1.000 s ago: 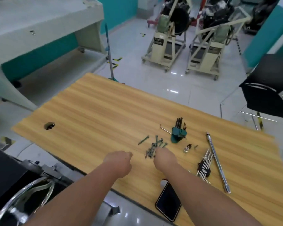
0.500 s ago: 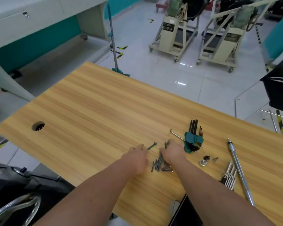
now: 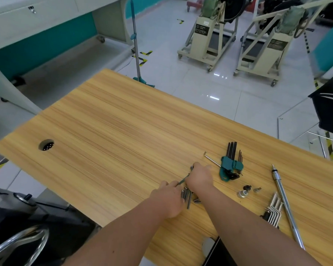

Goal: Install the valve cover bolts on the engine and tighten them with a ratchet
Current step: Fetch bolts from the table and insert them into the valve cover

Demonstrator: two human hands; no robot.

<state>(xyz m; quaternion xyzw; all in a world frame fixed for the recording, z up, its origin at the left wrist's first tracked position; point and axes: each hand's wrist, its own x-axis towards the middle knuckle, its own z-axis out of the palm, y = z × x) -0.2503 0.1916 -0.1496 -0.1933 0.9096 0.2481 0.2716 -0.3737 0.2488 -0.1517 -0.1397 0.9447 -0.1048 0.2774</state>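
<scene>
Several dark bolts (image 3: 187, 196) lie in a loose pile on the wooden table (image 3: 112, 131), partly hidden between my two hands. My right hand (image 3: 200, 176) is curled over the far side of the pile and pinches one long bolt (image 3: 187, 175), whose head pokes out past the fingers. My left hand (image 3: 168, 198) rests against the near side of the pile with its fingers curled on the bolts. A long chrome ratchet extension bar (image 3: 284, 204) lies to the right. A small socket (image 3: 242, 194) and two bits lie beside it.
A teal holder of black hex keys (image 3: 231, 166) sits just beyond my right hand, with a loose hex key (image 3: 210, 159) next to it. A silver hex key set (image 3: 273, 212) lies right. A phone (image 3: 217, 252) hangs at the near edge. Engine stands (image 3: 210, 35) stand behind on the floor.
Both hands have moved forward onto the bolt pile. My right hand has lifted one bolt out of it. The camera has tilted down and closer to the table.
</scene>
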